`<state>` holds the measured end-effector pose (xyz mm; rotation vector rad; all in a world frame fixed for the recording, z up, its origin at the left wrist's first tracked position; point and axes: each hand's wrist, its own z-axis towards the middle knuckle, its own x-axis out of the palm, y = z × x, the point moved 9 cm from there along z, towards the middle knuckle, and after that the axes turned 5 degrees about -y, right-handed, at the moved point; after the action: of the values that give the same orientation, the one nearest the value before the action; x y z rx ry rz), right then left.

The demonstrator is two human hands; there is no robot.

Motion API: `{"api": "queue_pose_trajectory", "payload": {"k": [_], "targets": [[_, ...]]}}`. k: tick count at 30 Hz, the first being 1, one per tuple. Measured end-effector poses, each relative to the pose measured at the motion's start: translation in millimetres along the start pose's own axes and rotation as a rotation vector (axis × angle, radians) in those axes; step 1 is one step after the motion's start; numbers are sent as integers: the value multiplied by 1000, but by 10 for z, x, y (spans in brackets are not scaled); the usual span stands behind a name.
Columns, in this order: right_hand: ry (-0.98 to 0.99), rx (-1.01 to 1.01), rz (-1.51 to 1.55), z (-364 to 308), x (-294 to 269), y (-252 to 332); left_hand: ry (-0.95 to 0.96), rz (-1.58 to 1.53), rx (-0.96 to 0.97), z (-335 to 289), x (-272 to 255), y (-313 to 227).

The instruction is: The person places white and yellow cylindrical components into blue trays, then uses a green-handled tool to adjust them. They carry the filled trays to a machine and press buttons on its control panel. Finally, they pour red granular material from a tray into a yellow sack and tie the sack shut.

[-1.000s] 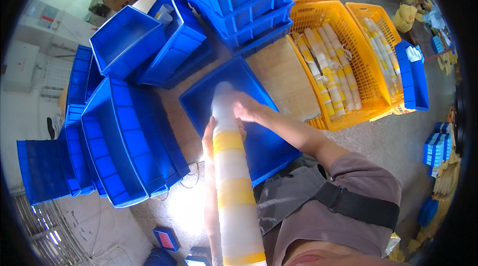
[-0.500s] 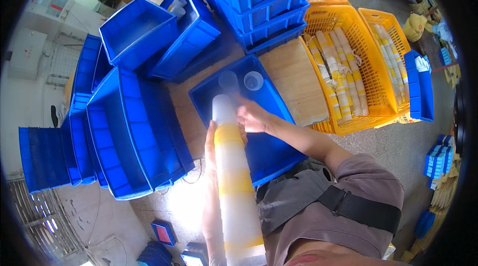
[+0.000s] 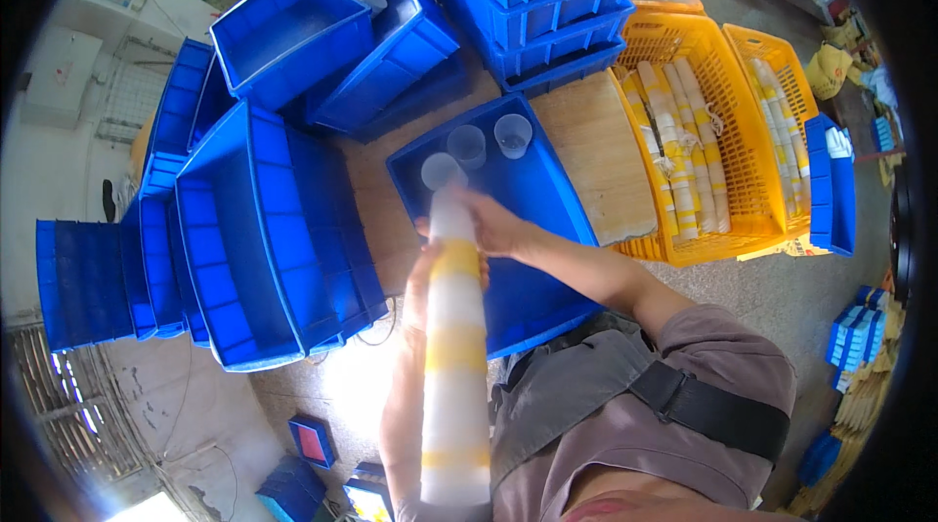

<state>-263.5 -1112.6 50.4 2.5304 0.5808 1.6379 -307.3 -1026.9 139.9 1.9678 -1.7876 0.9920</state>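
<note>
A banded cup stack (image 3: 455, 336) is clasped by the left hand (image 3: 418, 282), its long axis pointed forward toward clear cups (image 3: 512, 136) beyond the grip; whether the right hand (image 3: 496, 225) grips cannot be told

Light is bright but uneven: glare burns out the floor (image 3: 332, 400) at near left, and daylight shows through a slatted window (image 3: 68, 385) on the left. Shadow darkens the insides of the blue crates (image 3: 225, 239). Motion blur softens the right grip (image 3: 491, 225) and the far end of the cup stack (image 3: 455, 326). Fisheye distortion bends straight edges toward a black rim.
</note>
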Motion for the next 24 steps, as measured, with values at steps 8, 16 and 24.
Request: {"api": "queue_pose_trajectory", "payload": {"k": [8, 16, 24], "targets": [[-171, 66, -227, 261, -400, -268, -96, 338, -117, -185, -349, 81], [62, 64, -29, 564, -472, -300, 139, -245, 178, -333, -577, -154], [115, -50, -121, -320, -51, -272, 239, -440, -143, 85, -127, 287]]}}
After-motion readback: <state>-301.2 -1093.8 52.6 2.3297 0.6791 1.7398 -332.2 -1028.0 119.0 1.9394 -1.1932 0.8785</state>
